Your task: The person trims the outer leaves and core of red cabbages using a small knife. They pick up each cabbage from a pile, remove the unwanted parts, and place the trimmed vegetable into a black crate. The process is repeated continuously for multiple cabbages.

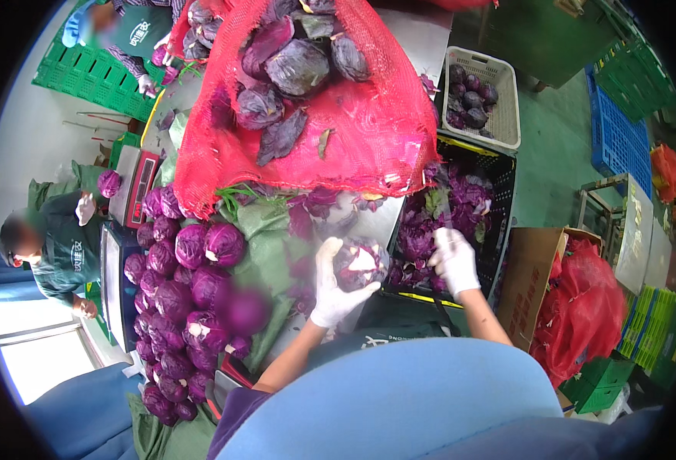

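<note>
My left hand (pixel 338 290), in a white glove, grips a red cabbage (pixel 363 263) whose pale cut stem end faces up. Over the black crate (pixel 502 213) my gloved right hand (pixel 456 261) is closed on the handle of a knife (pixel 446 210), whose blurred blade points away from me. The crate holds purple trimmed leaves (pixel 470 198). Beyond my hands, an open red mesh sack (pixel 366 144) holds untrimmed cabbages (pixel 297 68) with dark outer leaves. Left of my left hand is a pile of glossy purple cabbages (pixel 174 299).
A white basket (pixel 513 106) with cabbages stands beyond the black crate. A cardboard box (pixel 527 282) with red mesh sacks (pixel 585 305) is at the right. A scale (pixel 136 187) stands beyond the pile. Two people (pixel 64 247) work across the metal table (pixel 424 29).
</note>
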A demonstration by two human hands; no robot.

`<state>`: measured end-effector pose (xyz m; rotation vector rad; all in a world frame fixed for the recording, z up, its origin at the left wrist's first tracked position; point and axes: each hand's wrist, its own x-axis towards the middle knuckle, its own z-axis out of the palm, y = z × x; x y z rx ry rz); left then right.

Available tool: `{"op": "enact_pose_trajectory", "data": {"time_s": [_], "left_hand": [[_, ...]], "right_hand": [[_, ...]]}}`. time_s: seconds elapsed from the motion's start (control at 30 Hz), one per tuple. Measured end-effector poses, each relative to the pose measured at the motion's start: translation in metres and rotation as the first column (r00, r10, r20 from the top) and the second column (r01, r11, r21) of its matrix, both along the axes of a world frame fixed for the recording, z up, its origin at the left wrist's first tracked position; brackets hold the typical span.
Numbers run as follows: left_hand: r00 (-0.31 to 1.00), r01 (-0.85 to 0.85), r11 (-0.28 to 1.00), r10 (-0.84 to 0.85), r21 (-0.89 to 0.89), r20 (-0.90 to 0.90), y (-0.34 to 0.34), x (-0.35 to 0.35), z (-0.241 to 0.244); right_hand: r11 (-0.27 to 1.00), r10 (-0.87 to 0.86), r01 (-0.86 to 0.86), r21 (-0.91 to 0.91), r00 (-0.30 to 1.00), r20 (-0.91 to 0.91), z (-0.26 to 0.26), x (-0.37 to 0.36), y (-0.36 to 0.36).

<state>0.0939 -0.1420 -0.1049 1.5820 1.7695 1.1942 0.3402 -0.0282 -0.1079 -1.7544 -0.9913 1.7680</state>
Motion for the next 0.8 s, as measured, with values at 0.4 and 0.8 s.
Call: {"op": "enact_pose_trajectory", "data": {"time_s": [0.4,0.8], "left_hand": [[0.979,-0.043,0.999,0.039,-0.014,-0.199,0.002,0.013,0.010],[0.983,0.043,0.996,-0.056,-0.076,-0.174,0.003,0.003,0.022]], "right_hand": [[0.715,0.467,-0.569,0.406,0.821,0.329,0.015,-0.070,-0.070],[0.632,0.418,-0.643,0.433,0.752,0.509,0.029,-0.037,-0.022]]}}
